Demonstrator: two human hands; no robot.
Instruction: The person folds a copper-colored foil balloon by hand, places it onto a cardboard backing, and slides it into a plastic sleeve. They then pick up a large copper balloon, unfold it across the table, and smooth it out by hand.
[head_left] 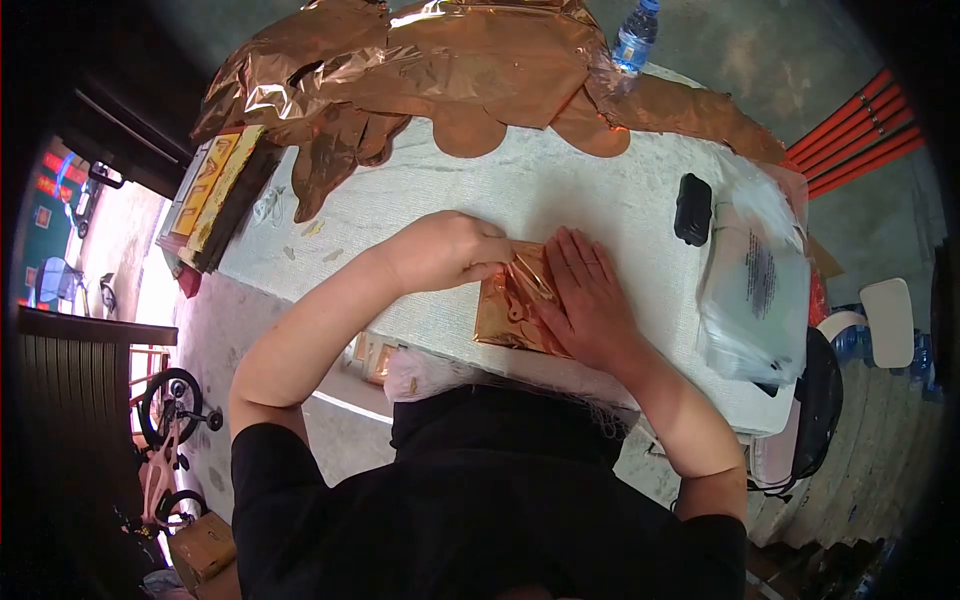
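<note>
A shiny copper-coloured foil packet [512, 312] lies on the white-covered table close to its front edge. At the packet's upper left corner, my left hand [455, 250] has its fingers closed in a pinch on the foil. My right hand [592, 290] rests flat along the right side of the same packet, fingers stretched out and pressing it down. Creases run across the foil between the two hands. Whatever may be inside the packet is hidden.
Large copper foil sheets [450, 65] with rounded edges cover the table's back, where a water bottle [635, 38] stands. To the right lie a black case [692, 210] and a stack of clear plastic bags [755, 285]. Flat boxes [212, 195] sit on the left edge.
</note>
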